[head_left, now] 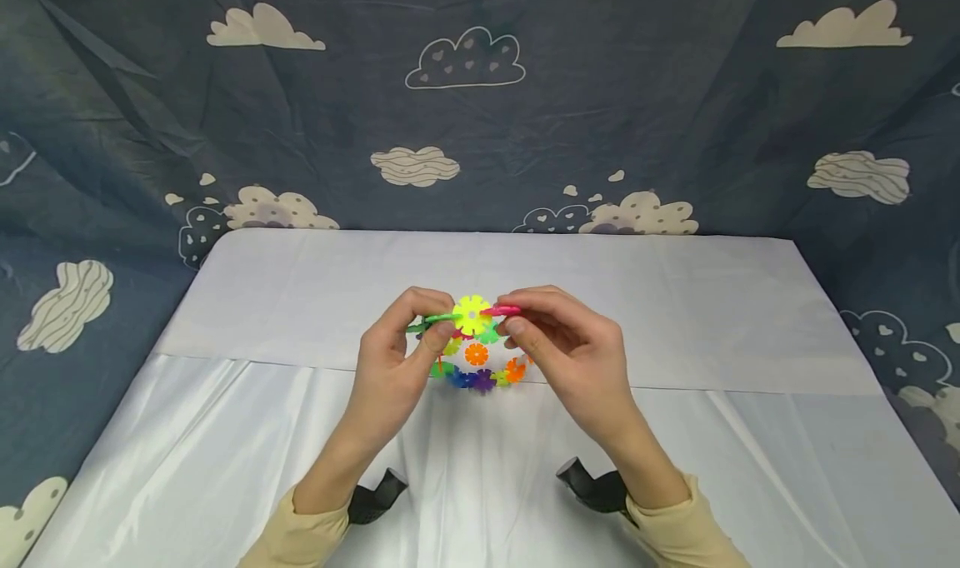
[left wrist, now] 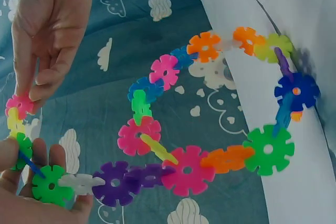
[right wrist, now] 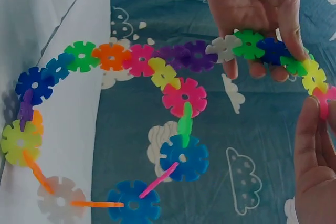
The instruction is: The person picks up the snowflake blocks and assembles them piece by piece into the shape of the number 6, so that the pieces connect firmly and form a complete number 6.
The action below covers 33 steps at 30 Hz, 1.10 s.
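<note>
A chain of notched, flower-shaped plastic discs is held up over the table. My left hand (head_left: 393, 351) pinches a green disc (right wrist: 294, 65) near the chain's end, with its thumb on top and the nearby links lying along its fingers. My right hand (head_left: 581, 347) pinches a pink disc (left wrist: 20, 106) between thumb and fingertips. A yellow disc (head_left: 472, 315) joins the green disc and the pink one. Below the hands, the rest of the chain hangs in a closed loop, with a yellow link (left wrist: 159, 148) and a pink disc (right wrist: 184, 97) in it.
A white cloth covers the table (head_left: 285, 435). Behind it hangs a dark blue curtain (head_left: 480, 127) with cloud prints. Black wrist mounts (head_left: 378, 497) show beneath both forearms, and the sleeves are pale yellow. The loop's bottom hangs low over the white cloth.
</note>
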Each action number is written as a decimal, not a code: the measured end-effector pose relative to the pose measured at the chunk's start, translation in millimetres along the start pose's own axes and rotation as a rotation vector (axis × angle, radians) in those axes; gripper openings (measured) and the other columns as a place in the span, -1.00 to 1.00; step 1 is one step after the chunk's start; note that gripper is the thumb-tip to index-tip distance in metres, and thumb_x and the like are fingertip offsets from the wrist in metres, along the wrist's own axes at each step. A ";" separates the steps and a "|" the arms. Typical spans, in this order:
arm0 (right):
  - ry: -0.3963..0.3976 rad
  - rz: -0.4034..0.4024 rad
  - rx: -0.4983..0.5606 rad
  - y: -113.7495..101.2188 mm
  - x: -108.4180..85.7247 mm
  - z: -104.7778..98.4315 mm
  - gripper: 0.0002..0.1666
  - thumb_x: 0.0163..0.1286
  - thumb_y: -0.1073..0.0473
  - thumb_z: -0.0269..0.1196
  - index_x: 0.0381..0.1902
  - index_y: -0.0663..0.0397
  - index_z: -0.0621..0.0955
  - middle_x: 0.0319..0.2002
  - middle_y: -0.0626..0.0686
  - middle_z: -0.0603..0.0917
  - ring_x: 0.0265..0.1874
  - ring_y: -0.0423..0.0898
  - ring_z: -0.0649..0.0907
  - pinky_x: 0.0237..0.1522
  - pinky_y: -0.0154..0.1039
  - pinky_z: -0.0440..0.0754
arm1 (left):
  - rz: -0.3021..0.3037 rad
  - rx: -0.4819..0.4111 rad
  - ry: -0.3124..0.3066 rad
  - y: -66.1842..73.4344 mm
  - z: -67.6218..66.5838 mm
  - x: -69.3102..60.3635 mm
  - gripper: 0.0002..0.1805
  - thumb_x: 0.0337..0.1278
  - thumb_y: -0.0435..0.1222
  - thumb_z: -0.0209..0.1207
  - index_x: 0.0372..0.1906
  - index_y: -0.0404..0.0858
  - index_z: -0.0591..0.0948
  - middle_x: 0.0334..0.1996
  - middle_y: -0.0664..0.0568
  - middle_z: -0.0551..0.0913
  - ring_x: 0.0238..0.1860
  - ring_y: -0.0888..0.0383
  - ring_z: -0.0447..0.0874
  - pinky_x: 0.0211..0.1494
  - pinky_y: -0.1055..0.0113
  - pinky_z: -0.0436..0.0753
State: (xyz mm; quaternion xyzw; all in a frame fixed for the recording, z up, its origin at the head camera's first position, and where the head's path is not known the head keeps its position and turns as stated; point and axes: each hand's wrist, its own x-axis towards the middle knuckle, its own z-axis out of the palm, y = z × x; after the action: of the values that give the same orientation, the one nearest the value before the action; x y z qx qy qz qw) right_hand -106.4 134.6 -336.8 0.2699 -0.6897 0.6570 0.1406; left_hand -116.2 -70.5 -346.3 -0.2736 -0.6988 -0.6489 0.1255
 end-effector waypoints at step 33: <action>-0.851 0.417 -0.531 155.8 41.2 -17.8 -0.71 0.23 0.33 0.39 -0.12 -0.04 0.62 -0.27 -0.08 0.55 -0.25 -0.11 0.51 -0.16 -0.26 0.53 | -0.062 -0.007 0.035 6.2 -19.7 2.3 -0.87 0.21 -0.46 0.27 -0.16 -0.35 0.72 -0.30 -0.05 0.72 -0.34 0.00 0.68 -0.25 0.22 0.63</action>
State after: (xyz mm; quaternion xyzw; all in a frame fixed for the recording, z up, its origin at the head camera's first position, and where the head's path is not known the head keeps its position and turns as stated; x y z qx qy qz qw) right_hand -229.6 143.0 -441.8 0.3247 -0.8671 0.3067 -0.2208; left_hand -118.3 -89.2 -337.4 -0.2408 -0.7023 -0.6598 0.1163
